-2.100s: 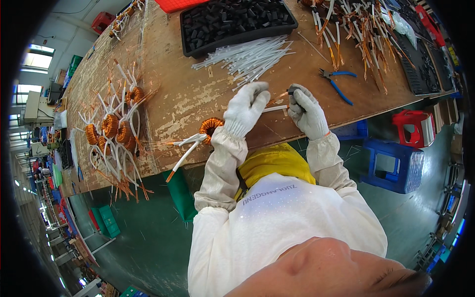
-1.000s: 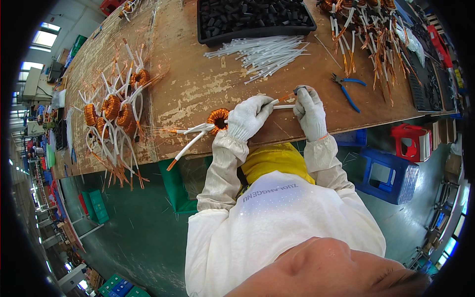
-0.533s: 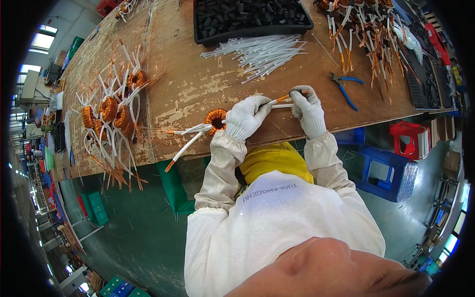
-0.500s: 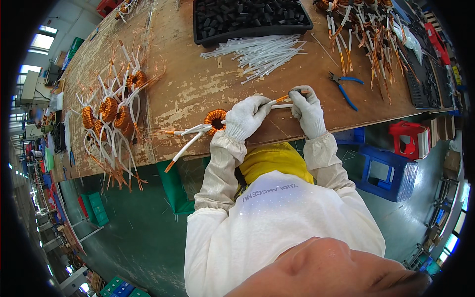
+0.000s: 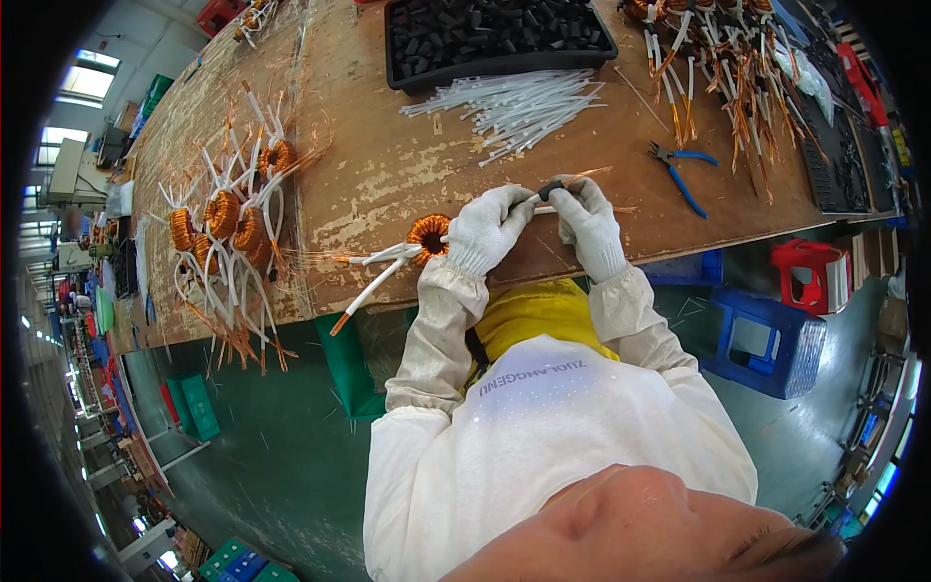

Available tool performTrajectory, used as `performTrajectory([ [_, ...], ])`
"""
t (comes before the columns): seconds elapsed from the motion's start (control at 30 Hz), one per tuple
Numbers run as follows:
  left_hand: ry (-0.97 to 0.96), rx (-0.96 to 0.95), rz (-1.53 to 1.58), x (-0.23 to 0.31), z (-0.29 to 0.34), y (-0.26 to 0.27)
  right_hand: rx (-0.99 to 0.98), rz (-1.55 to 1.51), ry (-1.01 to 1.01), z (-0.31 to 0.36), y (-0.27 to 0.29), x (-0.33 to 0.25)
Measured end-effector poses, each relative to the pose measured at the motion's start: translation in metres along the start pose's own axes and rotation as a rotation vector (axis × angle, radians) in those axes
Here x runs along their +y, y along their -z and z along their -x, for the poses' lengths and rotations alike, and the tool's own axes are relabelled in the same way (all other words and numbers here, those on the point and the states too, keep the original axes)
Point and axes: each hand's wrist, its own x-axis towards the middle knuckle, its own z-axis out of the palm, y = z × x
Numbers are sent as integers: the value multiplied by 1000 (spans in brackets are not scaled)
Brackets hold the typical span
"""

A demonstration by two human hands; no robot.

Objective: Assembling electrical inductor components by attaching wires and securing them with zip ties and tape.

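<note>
A toroidal coil [image 5: 428,236] wound with copper wire lies near the table's front edge, its white-sleeved leads reaching left and right. My left hand [image 5: 488,229], in a white glove, is closed around the leads just right of the coil. My gloved right hand [image 5: 588,227] pinches a short black sleeve [image 5: 550,190] that sits around one lead. Loose copper strands [image 5: 587,176] stick out past the sleeve to the right. A second lead's frayed copper end [image 5: 621,210] shows beyond the right hand.
Behind my hands lie white cable ties [image 5: 519,109] and a black tray [image 5: 504,80] of black sleeves. Blue-handled cutters [image 5: 684,177] rest to the right. More coils lie piled at the left [image 5: 225,218] and far right [image 5: 732,73]. Stools [image 5: 766,339] stand below the table.
My right hand has moved left along the lead toward my left hand. The black sleeve is now visible around the lead, with bare copper strands out beyond it.
</note>
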Motion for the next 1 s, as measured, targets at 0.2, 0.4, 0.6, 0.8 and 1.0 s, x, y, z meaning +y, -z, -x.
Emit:
performTrajectory([
  [0.2,-317,206,-548,28,14,15,25,-186,-57,-4,-6,10],
  [0.4,-341,186,-649,-5,22,30,62,-190,-44,-7,-8,14],
  [0.6,-392,257,-600,-6,23,29,-109,-348,-90,-2,-1,3],
  [0.8,-355,241,-574,-8,25,30,-132,-140,-145,1,-12,9],
  [1.0,-356,264,-558,-10,24,31,-162,42,-122,0,-25,9],
])
